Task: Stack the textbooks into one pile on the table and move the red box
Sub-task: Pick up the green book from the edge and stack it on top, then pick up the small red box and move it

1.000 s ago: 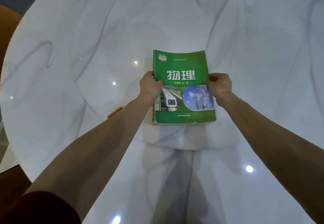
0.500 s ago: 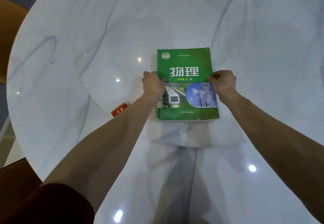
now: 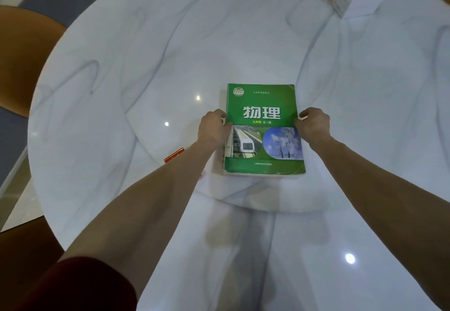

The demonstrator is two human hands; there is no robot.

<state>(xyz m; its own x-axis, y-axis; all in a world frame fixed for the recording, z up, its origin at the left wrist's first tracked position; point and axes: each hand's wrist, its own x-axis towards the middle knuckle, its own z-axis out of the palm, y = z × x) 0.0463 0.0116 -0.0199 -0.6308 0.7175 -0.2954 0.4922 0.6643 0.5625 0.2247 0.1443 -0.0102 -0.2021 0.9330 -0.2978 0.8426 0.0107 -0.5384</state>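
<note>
Hands (image 3: 214, 130) unmoved, gripping textbook (image 3: 263, 106).

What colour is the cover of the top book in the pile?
Green, with white title characters and two photos, on the top book; the head view shows it.

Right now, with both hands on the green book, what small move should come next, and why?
Probably let go of the green textbook and bring the left hand back to the red box. The book lies flat on the table, atop pages showing along its left edge, with both hands, the right hand too, at its sides. The red box sits mostly hidden behind the left forearm, unmoved.
</note>
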